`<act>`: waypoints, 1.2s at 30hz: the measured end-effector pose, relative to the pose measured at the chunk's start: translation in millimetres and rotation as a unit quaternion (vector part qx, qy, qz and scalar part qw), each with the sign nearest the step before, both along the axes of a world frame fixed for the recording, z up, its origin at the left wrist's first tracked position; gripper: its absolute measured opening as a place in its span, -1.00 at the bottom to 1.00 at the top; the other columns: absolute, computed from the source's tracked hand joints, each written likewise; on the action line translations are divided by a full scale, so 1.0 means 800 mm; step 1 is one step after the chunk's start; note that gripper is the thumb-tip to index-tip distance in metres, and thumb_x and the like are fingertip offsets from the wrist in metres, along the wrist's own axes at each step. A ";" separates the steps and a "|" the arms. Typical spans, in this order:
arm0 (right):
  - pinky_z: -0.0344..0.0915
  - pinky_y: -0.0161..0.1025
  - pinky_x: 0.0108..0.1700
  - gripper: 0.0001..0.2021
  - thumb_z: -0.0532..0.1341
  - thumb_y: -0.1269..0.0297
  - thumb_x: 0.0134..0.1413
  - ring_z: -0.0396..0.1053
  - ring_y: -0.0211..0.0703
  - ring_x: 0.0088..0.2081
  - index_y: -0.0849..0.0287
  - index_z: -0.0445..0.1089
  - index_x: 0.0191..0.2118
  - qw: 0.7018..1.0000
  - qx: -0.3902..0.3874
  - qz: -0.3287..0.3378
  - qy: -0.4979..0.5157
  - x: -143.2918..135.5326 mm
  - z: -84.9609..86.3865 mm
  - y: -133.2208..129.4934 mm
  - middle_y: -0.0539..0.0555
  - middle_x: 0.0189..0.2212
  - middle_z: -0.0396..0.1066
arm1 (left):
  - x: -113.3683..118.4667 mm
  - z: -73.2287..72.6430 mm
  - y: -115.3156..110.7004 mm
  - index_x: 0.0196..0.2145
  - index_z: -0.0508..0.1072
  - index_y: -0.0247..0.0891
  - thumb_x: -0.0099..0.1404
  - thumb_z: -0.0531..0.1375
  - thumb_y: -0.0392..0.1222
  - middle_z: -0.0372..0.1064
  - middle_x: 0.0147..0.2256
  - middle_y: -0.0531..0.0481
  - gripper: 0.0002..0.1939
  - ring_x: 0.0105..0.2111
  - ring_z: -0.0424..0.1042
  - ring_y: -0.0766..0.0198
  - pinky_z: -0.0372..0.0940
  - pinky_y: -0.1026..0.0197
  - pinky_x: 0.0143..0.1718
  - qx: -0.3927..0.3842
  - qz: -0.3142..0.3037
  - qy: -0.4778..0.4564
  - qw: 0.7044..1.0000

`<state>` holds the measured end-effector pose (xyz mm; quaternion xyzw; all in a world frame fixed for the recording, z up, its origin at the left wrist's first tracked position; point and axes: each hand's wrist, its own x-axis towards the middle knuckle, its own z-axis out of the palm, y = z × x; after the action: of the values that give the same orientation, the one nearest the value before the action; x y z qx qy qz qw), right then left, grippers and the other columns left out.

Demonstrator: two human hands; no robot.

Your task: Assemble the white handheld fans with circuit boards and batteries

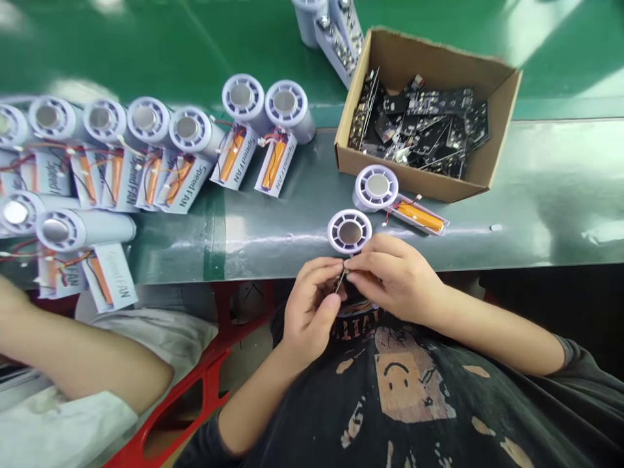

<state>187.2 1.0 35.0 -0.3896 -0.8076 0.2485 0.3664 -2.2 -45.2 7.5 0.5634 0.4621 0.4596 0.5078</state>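
Note:
My left hand [308, 312] pinches a small dark circuit board [339, 281], seen nearly edge-on, between thumb and fingers. At the board's upper end my right hand [397, 276] has its fingertips pressed together; what they grip is too small to make out. Just beyond my fingers a lilac handheld fan [350, 232] shows its round end with a silver disc, and my hands hide its lower part. Behind it on the bench lies another fan [376, 187], its handle open with an orange battery [418, 215] and thin wires inside.
A cardboard box [414, 175] of loose circuit boards [429, 130] stands behind my right hand. Many fans with batteries exposed [188, 130] line the green bench [273, 250] to the left. A co-worker's arm [88, 351] and a red stool [195, 396] are at lower left.

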 end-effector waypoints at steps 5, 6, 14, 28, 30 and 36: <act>0.23 -0.30 -0.44 -0.65 0.30 -0.02 0.13 0.30 -0.26 -0.48 0.22 0.40 -0.41 0.984 -0.162 0.073 -0.032 0.013 0.018 -0.018 0.03 -0.50 0.39 | -0.006 0.020 -0.008 0.35 0.06 0.14 0.38 -0.01 0.29 0.02 0.37 -0.10 -0.35 0.18 0.35 0.02 0.42 -0.05 0.07 -0.082 -0.126 -0.120 0.981; 0.22 -0.30 -0.43 -0.63 0.29 -0.05 0.12 0.30 -0.25 -0.48 0.21 0.39 -0.42 0.971 -0.218 0.082 -0.049 0.014 0.020 -0.021 0.03 -0.50 0.40 | -0.006 0.022 -0.009 0.38 -0.04 0.16 0.36 -0.05 0.36 -0.11 0.42 -0.06 -0.28 0.30 0.20 -0.04 0.35 -0.12 0.16 -0.068 -0.173 -0.120 0.975; 0.35 -0.26 -0.35 -0.78 0.19 0.13 0.14 0.40 -0.28 -0.47 0.18 0.33 -0.22 0.815 -0.548 0.041 0.185 0.023 0.005 -0.024 -0.02 -0.42 0.40 | -0.005 0.005 0.003 0.31 0.13 0.09 0.46 0.04 -0.02 0.09 0.31 -0.13 -0.51 0.20 0.33 0.04 0.26 -0.15 0.23 0.065 -0.129 0.047 0.988; 0.19 -0.40 -0.54 -0.75 0.29 0.15 0.04 0.27 -0.42 -0.62 0.22 0.36 -0.24 0.758 -0.605 0.095 0.225 0.019 0.001 -0.031 -0.16 -0.58 0.32 | 0.020 0.005 0.048 -0.35 0.48 -0.21 0.25 0.22 -0.23 0.30 -0.31 -0.03 -0.96 -0.28 0.34 0.18 0.33 0.12 -0.22 0.201 -0.091 0.322 0.921; 0.16 -0.41 -0.57 -0.76 0.30 0.14 0.02 0.25 -0.43 -0.63 0.22 0.34 -0.31 0.749 -0.606 0.090 0.252 0.023 -0.006 -0.030 -0.15 -0.59 0.33 | 0.014 0.005 0.046 -0.29 0.49 -0.22 0.31 0.17 -0.29 0.38 -0.29 -0.04 -0.92 -0.27 0.39 0.19 0.34 0.14 -0.22 0.237 -0.068 0.319 0.915; 0.03 -0.41 -0.61 -0.73 0.32 0.11 0.02 0.15 -0.46 -0.68 0.21 0.31 -0.40 0.750 -0.584 0.078 0.301 0.034 -0.027 -0.023 -0.12 -0.59 0.36 | -0.003 0.010 0.052 -0.20 0.54 -0.20 0.30 0.20 -0.37 0.55 -0.23 -0.02 -0.84 -0.24 0.50 0.24 0.38 0.20 -0.17 0.249 -0.036 0.312 0.916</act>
<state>214.8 -17.3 13.3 -0.3680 -0.3808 0.8037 0.2714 -4.7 -3.6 15.8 0.8026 0.4469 0.3421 0.1976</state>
